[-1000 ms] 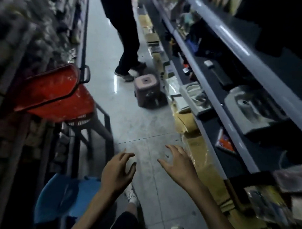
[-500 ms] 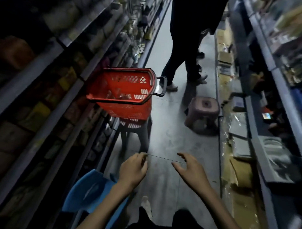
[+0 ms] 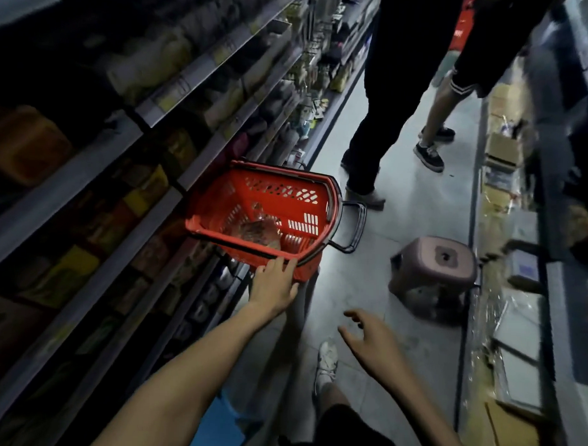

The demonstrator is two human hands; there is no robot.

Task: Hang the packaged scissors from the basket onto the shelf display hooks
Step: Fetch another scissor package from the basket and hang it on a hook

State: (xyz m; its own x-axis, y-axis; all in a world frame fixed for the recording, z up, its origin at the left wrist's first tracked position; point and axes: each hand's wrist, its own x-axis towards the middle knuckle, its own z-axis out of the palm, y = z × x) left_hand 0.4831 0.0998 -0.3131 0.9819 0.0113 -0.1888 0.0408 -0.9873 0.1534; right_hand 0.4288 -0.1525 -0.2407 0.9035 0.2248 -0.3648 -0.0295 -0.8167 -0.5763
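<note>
The red plastic basket (image 3: 274, 178) holds clear packets (image 3: 259, 233), print unreadable. The left hand (image 3: 273, 285) rests flat-fingered on its rim; the right hand (image 3: 371, 342) hangs spread.

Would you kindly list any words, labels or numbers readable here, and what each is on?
No text is readable.
Yellowish price tags on the left shelf rails: too blurred.
Clear-wrapped package in the red plastic basket: print unreadable.
Red object behind the standing people: white marks too blurred.
</note>
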